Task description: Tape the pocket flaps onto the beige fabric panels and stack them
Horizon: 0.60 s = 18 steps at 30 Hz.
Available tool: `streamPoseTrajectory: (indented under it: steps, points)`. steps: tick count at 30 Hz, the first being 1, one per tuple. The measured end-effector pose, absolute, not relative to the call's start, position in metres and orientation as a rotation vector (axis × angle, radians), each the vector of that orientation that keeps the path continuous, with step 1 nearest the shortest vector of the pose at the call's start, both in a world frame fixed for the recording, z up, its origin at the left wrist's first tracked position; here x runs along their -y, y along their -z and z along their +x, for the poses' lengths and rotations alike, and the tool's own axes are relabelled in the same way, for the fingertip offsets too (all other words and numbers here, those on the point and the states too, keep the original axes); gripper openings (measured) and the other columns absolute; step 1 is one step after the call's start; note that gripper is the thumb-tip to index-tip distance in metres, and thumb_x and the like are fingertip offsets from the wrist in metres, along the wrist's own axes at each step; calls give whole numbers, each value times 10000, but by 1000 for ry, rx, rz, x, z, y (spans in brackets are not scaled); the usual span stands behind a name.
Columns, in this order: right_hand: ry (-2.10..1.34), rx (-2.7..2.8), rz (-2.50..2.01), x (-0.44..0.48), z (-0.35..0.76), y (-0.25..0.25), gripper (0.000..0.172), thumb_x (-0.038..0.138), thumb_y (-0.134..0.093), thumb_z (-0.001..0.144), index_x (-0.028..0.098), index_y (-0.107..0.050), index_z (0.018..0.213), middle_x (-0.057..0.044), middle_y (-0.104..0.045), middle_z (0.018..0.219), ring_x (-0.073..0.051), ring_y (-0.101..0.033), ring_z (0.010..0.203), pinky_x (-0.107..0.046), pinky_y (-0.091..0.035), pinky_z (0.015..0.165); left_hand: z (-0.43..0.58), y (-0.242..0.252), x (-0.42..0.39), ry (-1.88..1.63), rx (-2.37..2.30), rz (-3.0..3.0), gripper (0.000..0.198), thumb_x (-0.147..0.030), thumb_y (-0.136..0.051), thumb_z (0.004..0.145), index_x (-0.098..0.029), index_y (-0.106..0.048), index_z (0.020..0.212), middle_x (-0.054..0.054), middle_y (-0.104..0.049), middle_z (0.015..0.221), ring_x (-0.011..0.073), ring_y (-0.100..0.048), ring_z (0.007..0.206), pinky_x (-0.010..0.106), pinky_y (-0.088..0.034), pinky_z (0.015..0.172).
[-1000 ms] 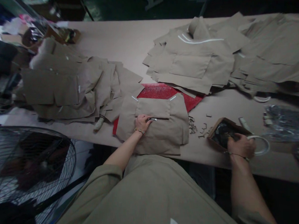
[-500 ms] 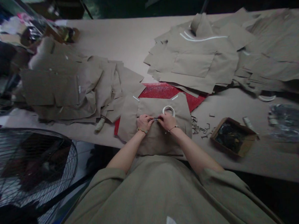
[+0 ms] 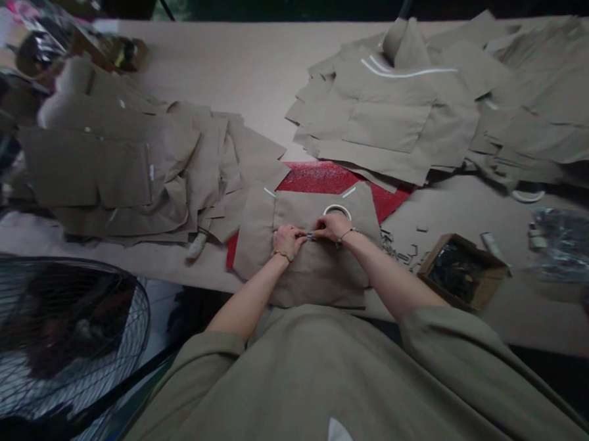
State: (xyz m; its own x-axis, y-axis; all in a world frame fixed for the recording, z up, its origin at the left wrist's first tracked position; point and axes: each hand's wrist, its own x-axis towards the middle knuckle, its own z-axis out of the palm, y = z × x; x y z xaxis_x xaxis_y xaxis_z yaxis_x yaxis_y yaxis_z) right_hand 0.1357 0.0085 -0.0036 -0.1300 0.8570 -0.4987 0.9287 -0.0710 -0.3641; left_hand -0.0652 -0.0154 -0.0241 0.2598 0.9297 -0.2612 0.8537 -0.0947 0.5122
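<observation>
Over the front of a khaki fabric panel point(image 3: 317, 278), my left hand point(image 3: 289, 239) and my right hand point(image 3: 332, 229) meet with their fingertips pinched. Between them is a small dark metal piece point(image 3: 310, 236), too small to tell its exact kind. Both hands are closed on it, one at either end. A white tape roll point(image 3: 342, 209) lies on the panel, partly behind my right hand. Two short white strips mark the panel's upper corners. Several small metal fittings point(image 3: 393, 248) lie loose to the right of the panel.
A red board point(image 3: 317, 178) shows under the panel. Stacked khaki pieces point(image 3: 173, 167) lie at left, with more piles point(image 3: 388, 120) at back right. To the right are a cardboard box point(image 3: 462, 271) of dark parts and a plastic bag point(image 3: 572, 245). A wire-caged fan point(image 3: 68, 337) stands at lower left.
My right hand has turned slightly and shifted a little up and to the right, still pinching the metal piece. My left hand stays nearly in place. The view has shifted slightly.
</observation>
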Motion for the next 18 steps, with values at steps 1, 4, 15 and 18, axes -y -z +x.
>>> streamPoseTrajectory:
  steps: [1,4,15,18]
  points:
    - [965,-2044,1991,-10,133,3,318,522,-783,775,267,-807,964,-40,-768,957,-185,-644,837,-242,-409,667,-66,22,13,-156,-1592,1963,128,-351,-778,861,-305,-831,967,45,-742,1016,235,-615,985,341,-474,851]
    - [923,-1988,1951,-15,122,-4,311,511,-776,773,255,-802,949,-64,-765,947,-201,-657,834,-254,-430,684,-73,15,-2,-71,-1503,1929,176,-320,-799,831,-288,-816,1003,32,-771,1008,218,-648,941,312,-489,814]
    - [915,-1874,1815,-28,106,-14,368,522,-778,779,216,-777,983,-129,-750,1045,-281,-688,954,-318,-481,755,-53,-6,-75,571,-1340,1913,403,-470,-929,572,-208,-771,835,25,-756,795,189,-689,773,240,-491,702]
    - [932,-1994,1787,-19,114,-11,394,522,-751,817,196,-739,1040,-129,-741,1062,-266,-681,963,-300,-482,767,-35,-15,-82,767,-1358,1842,445,-456,-955,528,-147,-758,780,119,-759,810,271,-714,822,325,-532,766]
